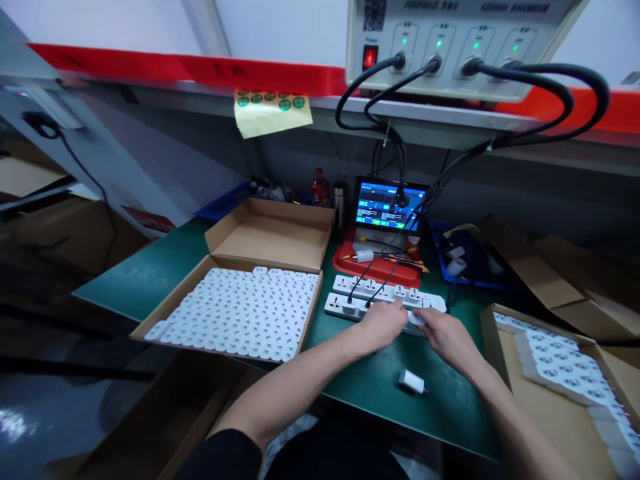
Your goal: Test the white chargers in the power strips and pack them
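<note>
My left hand [383,322] rests with curled fingers on the near white power strip [340,306], closed on something I cannot make out. My right hand [445,333] is beside it at the strip's right end, its fingers pinched on a small white piece that is mostly hidden. A second white power strip [380,288] lies just behind, with black cables plugged in. One loose white adapter [413,381] lies on the green mat [380,373] in front of both hands.
An open cardboard box [150,323] full of several white adapters sits at the left. Another box [550,360] of adapters is at the right. Behind the strips are a red tray [385,270], a small lit screen [387,207], and a tester unit [450,40] overhead with black cables.
</note>
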`<state>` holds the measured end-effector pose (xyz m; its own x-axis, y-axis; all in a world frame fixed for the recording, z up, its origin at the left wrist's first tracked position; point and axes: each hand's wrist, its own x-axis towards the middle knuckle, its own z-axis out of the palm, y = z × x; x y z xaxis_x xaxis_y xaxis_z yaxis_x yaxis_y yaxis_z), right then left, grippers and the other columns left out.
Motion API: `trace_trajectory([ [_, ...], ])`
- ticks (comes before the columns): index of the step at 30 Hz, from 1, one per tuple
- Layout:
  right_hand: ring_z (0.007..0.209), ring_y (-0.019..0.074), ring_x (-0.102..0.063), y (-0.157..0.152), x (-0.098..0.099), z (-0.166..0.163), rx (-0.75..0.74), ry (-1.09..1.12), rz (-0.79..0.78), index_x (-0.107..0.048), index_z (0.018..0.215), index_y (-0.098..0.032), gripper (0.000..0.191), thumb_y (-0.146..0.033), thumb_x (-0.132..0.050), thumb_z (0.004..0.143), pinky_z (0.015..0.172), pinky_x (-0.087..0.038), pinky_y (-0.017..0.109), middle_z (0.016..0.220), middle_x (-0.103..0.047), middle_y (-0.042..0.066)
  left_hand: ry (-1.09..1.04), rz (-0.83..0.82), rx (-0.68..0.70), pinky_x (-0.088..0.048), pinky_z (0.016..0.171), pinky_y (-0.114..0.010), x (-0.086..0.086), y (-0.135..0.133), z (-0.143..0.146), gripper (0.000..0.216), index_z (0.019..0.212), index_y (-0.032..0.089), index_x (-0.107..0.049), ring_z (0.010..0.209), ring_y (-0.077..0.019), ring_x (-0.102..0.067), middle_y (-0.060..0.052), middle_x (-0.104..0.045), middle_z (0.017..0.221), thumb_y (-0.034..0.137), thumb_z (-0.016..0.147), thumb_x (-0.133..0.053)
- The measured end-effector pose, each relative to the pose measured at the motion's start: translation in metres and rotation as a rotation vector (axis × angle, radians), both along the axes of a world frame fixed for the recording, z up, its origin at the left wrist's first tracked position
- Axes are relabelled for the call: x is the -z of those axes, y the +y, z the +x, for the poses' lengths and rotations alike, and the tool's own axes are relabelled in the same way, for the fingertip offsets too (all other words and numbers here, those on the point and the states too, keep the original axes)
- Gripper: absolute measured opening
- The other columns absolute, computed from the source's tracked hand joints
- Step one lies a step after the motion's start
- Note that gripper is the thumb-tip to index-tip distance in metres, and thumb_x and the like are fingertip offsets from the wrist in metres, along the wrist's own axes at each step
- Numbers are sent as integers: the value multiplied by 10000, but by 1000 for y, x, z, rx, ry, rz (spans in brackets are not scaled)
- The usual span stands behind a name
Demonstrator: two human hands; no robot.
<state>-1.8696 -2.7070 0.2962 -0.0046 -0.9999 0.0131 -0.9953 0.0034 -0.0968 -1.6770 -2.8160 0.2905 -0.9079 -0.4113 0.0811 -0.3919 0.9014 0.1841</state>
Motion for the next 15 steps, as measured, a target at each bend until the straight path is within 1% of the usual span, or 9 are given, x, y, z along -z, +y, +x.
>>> trace_trajectory([
  [4, 1114, 285, -740, -1, 9, -4, 4, -1, -5, -688, 1336, -207, 361, -173, -499, 1031, 864, -536, 338, 1321, -747, 127, 15, -17, -2, -651, 815, -439, -5, 8, 8, 300, 1249, 99, -677, 939, -321, -775, -157, -723, 1202, 88, 970, -567],
  [6, 1083, 294, -744, -1, 10, -8, -14, -8, 2, -691, 1324, -201, 349, -201, -485, 1042, 874, -552, 365, 1294, -753, 131, 75, -45, 1, -640, 784, -423, -10, 12, 21, 268, 1249, 119, -657, 938, -309, -767, -141, -718, 1191, 113, 993, -577],
  [8, 1099, 311, -742, -3, 9, -10, -38, -27, -13, -696, 1327, -198, 351, -240, -488, 1048, 919, -570, 408, 1290, -759, 142, 172, -57, -18, -623, 793, -398, -14, 10, 42, 157, 1180, 150, -655, 967, -290, -750, -121, -721, 1151, 195, 1056, -570],
  [10, 1198, 334, -718, -7, 6, -5, -69, -69, -78, -701, 1349, -208, 361, -294, -517, 1050, 1008, -570, 458, 1337, -753, 151, 287, -38, -91, -599, 839, -375, -17, 2, 69, 138, 1096, 177, -652, 1006, -269, -728, -102, -727, 1095, 285, 1101, -567],
  [12, 1284, 339, -684, -17, 3, 10, -101, -148, -171, -710, 1351, -227, 360, -354, -543, 1059, 1090, -547, 491, 1375, -745, 146, 403, 5, -229, -570, 870, -352, -18, -13, 94, 121, 1084, 194, -644, 1004, -247, -715, -82, -736, 1062, 310, 1093, -613],
  [14, 1272, 322, -686, -31, 3, 32, -128, -261, -235, -724, 1319, -237, 341, -394, -557, 1068, 1108, -536, 488, 1346, -757, 135, 478, 80, -359, -543, 859, -327, -16, -31, 111, 125, 1134, 206, -646, 961, -226, -710, -50, -744, 1030, 283, 1046, -690],
  [15, 1228, 313, -699, -40, 4, 44, -136, -316, -248, -735, 1281, -233, 322, -401, -569, 1063, 1087, -541, 478, 1301, -769, 131, 486, 126, -391, -530, 848, -315, -14, -40, 116, 155, 1149, 210, -656, 937, -218, -709, -34, -745, 1001, 262, 1019, -722],
])
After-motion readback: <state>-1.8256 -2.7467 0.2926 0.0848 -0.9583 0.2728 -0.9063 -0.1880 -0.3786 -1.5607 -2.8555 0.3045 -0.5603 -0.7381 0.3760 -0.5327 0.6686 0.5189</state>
